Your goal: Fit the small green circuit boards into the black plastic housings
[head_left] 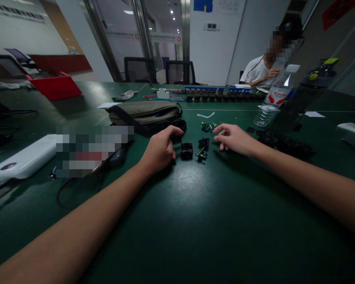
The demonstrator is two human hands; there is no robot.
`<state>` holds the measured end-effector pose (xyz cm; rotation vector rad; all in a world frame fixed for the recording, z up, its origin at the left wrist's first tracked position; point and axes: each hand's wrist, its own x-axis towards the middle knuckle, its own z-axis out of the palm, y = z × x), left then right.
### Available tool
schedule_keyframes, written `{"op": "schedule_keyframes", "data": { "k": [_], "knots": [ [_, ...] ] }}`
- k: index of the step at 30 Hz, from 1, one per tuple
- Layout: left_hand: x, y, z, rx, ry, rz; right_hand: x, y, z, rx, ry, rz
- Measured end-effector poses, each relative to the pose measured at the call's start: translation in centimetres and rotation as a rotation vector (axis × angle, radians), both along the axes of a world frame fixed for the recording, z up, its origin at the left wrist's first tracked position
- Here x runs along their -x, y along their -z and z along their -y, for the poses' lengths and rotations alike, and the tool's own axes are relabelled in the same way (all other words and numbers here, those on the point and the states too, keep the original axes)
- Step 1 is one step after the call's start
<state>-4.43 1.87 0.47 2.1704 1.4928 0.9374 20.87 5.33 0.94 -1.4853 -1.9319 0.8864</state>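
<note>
My left hand (162,149) rests on the green table just left of a small black plastic housing (186,151), its index finger stretched out and nothing seen in it. To the right, my right hand (233,139) hovers with fingers apart, holding nothing. Its fingertips are close to a pile of small green circuit boards (208,126). Between the hands lie a small black plastic part (204,142) and a little green circuit board (201,155) that seems to stand on edge.
An olive bag (144,113) lies behind my left hand. Left are a white device (25,157) and a red bin (55,86). A water bottle (276,96) and a dark bottle (306,94) stand right, beside black parts (285,145). A person (263,69) sits across.
</note>
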Motion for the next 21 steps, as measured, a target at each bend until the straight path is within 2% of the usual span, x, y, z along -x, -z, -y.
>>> {"op": "schedule_keyframes", "data": {
  "k": [3,6,8,13,21],
  "knots": [
    [0.0,0.1,-0.2,0.002,-0.005,0.019,1.1,0.6,1.5,-0.258,-0.011,0.041],
    [0.1,0.3,-0.4,-0.068,0.001,-0.013,2.5,1.3,3.4,-0.438,-0.132,0.115],
    [0.2,0.5,-0.6,-0.158,-0.003,-0.041,3.2,1.8,4.3,-0.492,-0.23,0.187],
    [0.3,0.5,-0.6,-0.231,0.018,-0.025,3.3,2.5,4.4,-0.51,-0.3,0.299],
    [0.1,0.5,-0.1,-0.254,0.025,-0.021,2.9,2.2,4.0,-0.461,-0.314,0.187]
  ]
}}
